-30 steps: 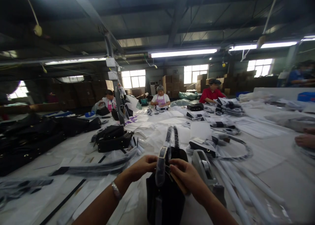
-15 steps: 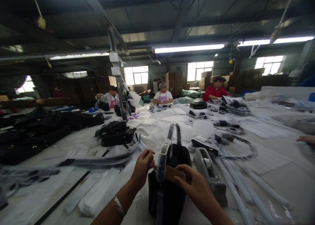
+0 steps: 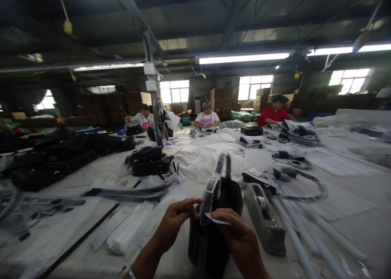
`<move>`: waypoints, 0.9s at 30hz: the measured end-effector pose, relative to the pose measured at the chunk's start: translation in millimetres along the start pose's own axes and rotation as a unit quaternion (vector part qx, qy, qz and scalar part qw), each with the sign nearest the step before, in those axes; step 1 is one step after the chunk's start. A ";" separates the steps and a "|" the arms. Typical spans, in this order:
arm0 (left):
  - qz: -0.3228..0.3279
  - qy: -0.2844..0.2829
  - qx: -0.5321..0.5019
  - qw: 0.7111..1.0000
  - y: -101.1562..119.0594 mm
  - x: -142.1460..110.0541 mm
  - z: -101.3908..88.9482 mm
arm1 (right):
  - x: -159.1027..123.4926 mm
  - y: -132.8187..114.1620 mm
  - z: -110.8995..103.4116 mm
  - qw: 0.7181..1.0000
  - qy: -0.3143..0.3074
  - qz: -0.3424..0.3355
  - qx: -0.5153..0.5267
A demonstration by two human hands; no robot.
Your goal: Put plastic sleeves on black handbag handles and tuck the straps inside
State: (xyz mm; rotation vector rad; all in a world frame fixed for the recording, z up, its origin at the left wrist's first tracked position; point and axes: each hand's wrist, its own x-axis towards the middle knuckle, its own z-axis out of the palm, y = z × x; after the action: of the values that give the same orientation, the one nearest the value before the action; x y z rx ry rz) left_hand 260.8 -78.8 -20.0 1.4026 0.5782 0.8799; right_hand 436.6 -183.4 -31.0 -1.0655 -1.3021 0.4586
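A black handbag (image 3: pixel 224 246) stands upright on the table in front of me. Its handle (image 3: pixel 207 199) is wrapped in clear plastic and carries a gold-coloured buckle (image 3: pixel 210 185). On the handle's left side, my left hand (image 3: pixel 175 218) has its thumb and fingertips pinched on what looks like a thin pale string (image 3: pixel 195 204). My right hand (image 3: pixel 240 234) is closed on a flat card tag (image 3: pixel 217 220), its pale face showing, against the handle's right side. The fingers of the right hand partly cover the tag and the bag's front.
A grey tape dispenser (image 3: pixel 265 222) stands right of the bag, beside pale tubes (image 3: pixel 297 230). Black bags (image 3: pixel 149 161) and wrapped straps (image 3: pixel 128 199) lie to the left. White sheets (image 3: pixel 204 157) cover the middle. Several people work across the table.
The tag in my right hand has turned from its brown face to its pale one and is closer to the handle. My left hand has flattened towards the handle. The view has shifted slightly left.
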 end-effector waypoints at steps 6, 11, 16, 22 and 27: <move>0.017 0.008 0.014 1.000 4.2 5.3 8.5 | 30.0 -21.8 7.3 0.995 -0.026 0.043 -0.091; 0.060 -0.015 0.010 0.998 13.1 4.7 14.8 | 41.0 -30.8 10.8 0.972 -0.067 0.055 -0.216; 0.127 0.017 0.162 0.978 27.8 1.0 20.6 | 48.1 -29.7 11.1 0.956 -0.115 0.053 -0.265; 0.201 0.053 0.273 0.939 26.0 -13.8 22.1 | 38.4 -23.7 5.9 0.971 -0.105 0.165 0.134; 0.052 0.181 0.140 0.972 4.0 -25.0 19.9 | 19.6 -14.5 11.0 0.976 0.030 0.193 0.091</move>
State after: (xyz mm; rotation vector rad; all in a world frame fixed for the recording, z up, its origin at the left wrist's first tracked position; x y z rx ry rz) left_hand 261.6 -110.9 -17.5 1.5452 0.9409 1.1851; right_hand 427.6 -170.7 -9.2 -1.1697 -0.9776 0.8161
